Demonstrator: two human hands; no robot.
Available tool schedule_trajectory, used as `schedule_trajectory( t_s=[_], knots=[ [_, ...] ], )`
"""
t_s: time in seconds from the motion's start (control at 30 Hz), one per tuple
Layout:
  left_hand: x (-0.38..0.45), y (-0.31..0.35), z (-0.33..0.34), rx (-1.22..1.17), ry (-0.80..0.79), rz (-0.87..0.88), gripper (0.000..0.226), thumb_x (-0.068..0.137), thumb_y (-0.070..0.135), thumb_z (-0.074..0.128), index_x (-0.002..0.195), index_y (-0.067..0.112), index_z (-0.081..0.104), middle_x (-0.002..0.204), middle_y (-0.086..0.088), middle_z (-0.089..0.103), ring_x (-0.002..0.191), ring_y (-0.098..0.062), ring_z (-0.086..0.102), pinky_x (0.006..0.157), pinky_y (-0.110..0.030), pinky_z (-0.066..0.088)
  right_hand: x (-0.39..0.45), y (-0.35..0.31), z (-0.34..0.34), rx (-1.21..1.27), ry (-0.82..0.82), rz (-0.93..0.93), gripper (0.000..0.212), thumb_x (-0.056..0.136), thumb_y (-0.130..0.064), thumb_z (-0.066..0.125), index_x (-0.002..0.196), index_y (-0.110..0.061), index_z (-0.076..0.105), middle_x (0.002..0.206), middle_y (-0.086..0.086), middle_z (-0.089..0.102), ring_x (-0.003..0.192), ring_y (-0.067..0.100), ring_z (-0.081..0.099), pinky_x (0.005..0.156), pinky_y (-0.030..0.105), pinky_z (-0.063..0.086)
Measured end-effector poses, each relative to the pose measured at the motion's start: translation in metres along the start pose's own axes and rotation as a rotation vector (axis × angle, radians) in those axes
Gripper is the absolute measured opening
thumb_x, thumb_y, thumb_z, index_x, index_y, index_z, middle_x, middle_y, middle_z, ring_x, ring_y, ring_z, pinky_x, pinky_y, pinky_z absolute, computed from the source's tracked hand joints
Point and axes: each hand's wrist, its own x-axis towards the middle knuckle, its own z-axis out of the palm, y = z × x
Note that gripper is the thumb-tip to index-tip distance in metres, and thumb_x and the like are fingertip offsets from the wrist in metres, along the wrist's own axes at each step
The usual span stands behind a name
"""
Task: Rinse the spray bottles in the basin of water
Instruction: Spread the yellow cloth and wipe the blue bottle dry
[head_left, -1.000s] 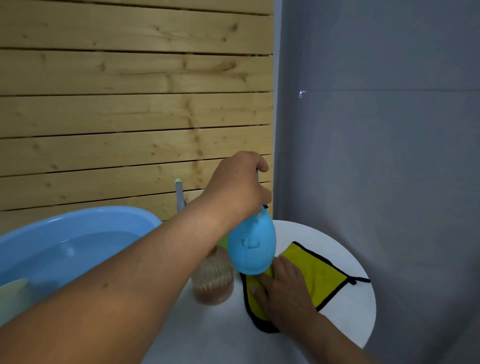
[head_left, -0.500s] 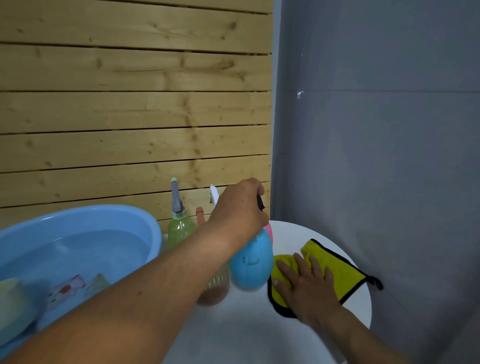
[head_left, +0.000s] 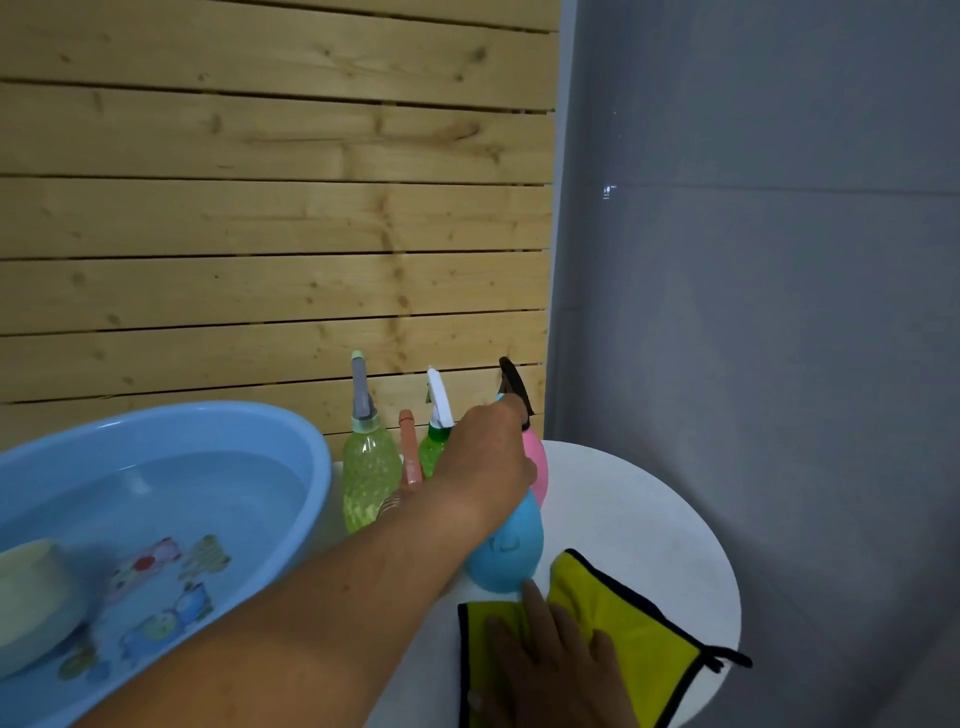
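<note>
Both hands are busy on the round white table: the left hand closes its fingers around the top of the blue spray bottle, probably setting it down upright beside the pink bottle, while the right hand lies flat with straight fingers on the yellow cloth, likely to keep it in place. Four other bottles stand at 12 o'clock from the blue one, and the blue basin of water is at 9 o'clock, before a wooden plank wall and a grey wall.
</note>
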Motion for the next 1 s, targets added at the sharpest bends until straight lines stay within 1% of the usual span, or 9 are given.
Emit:
schedule_trajectory(
  t_s=[0.13, 0.23, 0.4, 0.53, 0.67, 0.77, 0.83, 0.9, 1.0],
  knots=[
    [-0.003, 0.003, -0.002, 0.071, -0.034, 0.006, 0.037, 0.083, 0.002, 0.06, 0.119, 0.011, 0.057, 0.081, -0.003, 0.051, 0.076, -0.019, 0.052, 0.051, -0.022, 0.031, 0.003, -0.006, -0.007, -0.019, -0.008, -0.005, 0.061, 0.037, -0.078, 0.071, 0.087, -0.043, 0.077, 0.114, 0.013, 0.071, 0.086, 0.024, 0.072, 0.058, 0.041, 0.055],
    [-0.011, 0.006, -0.007, 0.024, -0.047, 0.016, 0.051, 0.086, 0.014, 0.063, 0.133, 0.021, 0.044, 0.089, -0.002, 0.047, 0.074, -0.018, 0.051, 0.053, -0.021, 0.031, 0.01, 0.004, -0.004, 0.055, 0.032, -0.007, 0.058, 0.08, -0.07, 0.04, 0.134, -0.049, 0.041, 0.156, 0.002, 0.024, 0.135, 0.022, 0.039, 0.099, 0.043, 0.039],
    [-0.054, 0.005, 0.0, 0.156, 0.372, 0.282, 0.029, 0.087, 0.02, 0.061, 0.109, 0.022, 0.043, 0.092, 0.003, 0.044, 0.068, -0.014, 0.052, 0.069, -0.031, 0.034, 0.032, 0.056, -0.021, 0.199, 0.202, 0.03, 0.026, 0.093, -0.035, 0.039, 0.107, -0.032, 0.061, 0.113, -0.007, 0.057, 0.102, 0.017, 0.058, 0.079, 0.03, 0.043],
    [-0.091, -0.035, 0.04, 0.186, -0.03, 0.503, 0.015, 0.093, 0.008, 0.046, 0.099, 0.021, 0.04, 0.086, 0.004, 0.039, 0.072, -0.019, 0.048, 0.063, -0.036, 0.045, 0.039, 0.081, -0.01, 0.355, 0.101, -0.135, 0.029, 0.092, -0.019, 0.05, 0.113, -0.034, 0.064, 0.116, -0.012, 0.06, 0.108, 0.008, 0.057, 0.084, 0.016, 0.04],
    [-0.109, -0.07, 0.061, 0.266, -0.396, 0.341, 0.015, 0.103, 0.026, 0.035, 0.113, 0.018, 0.042, 0.116, -0.003, 0.041, 0.11, -0.023, 0.046, 0.089, -0.04, 0.04, 0.033, 0.088, 0.002, 0.483, 0.113, -0.166, 0.04, 0.099, -0.027, 0.05, 0.136, -0.04, 0.044, 0.131, -0.022, 0.049, 0.12, 0.0, 0.05, 0.093, 0.004, 0.032],
    [-0.118, -0.08, 0.06, 0.199, -0.45, 0.289, 0.042, 0.102, 0.043, 0.038, 0.137, 0.02, 0.038, 0.141, 0.002, 0.033, 0.131, -0.017, 0.035, 0.104, -0.032, 0.034, 0.025, 0.093, 0.006, 0.412, 0.094, -0.113, 0.044, 0.101, -0.044, 0.039, 0.145, -0.041, 0.03, 0.143, -0.023, 0.038, 0.13, -0.002, 0.039, 0.094, -0.005, 0.017],
    [-0.127, -0.085, 0.055, 0.215, -0.382, 0.265, 0.072, 0.094, 0.067, 0.029, 0.151, 0.023, 0.028, 0.159, 0.004, 0.021, 0.144, -0.008, 0.024, 0.112, -0.016, 0.016, 0.019, 0.099, 0.012, 0.289, 0.074, -0.051, 0.056, 0.101, -0.053, 0.03, 0.153, -0.034, 0.02, 0.156, -0.017, 0.024, 0.142, 0.001, 0.024, 0.106, 0.004, 0.008],
    [-0.135, -0.091, 0.044, 0.432, -0.236, 0.318, 0.087, 0.088, 0.076, 0.022, 0.151, 0.018, 0.032, 0.162, -0.001, 0.022, 0.147, -0.007, 0.023, 0.114, -0.015, 0.004, 0.012, 0.1, 0.014, 0.081, 0.066, -0.022, 0.066, 0.099, -0.061, 0.022, 0.155, -0.028, 0.015, 0.162, -0.009, 0.011, 0.146, 0.005, 0.014, 0.116, 0.02, 0.002],
    [-0.147, -0.1, 0.03, 0.486, -0.565, 0.134, 0.089, 0.093, 0.069, 0.036, 0.158, 0.018, 0.002, 0.165, -0.003, -0.01, 0.151, -0.015, -0.006, 0.12, -0.03, -0.005, -0.004, 0.082, 0.003, -0.124, 0.074, 0.054, 0.079, 0.095, -0.067, 0.011, 0.145, -0.016, 0.046, 0.152, 0.016, 0.038, 0.136, 0.021, 0.045, 0.115, 0.04, 0.013]
  ],
)
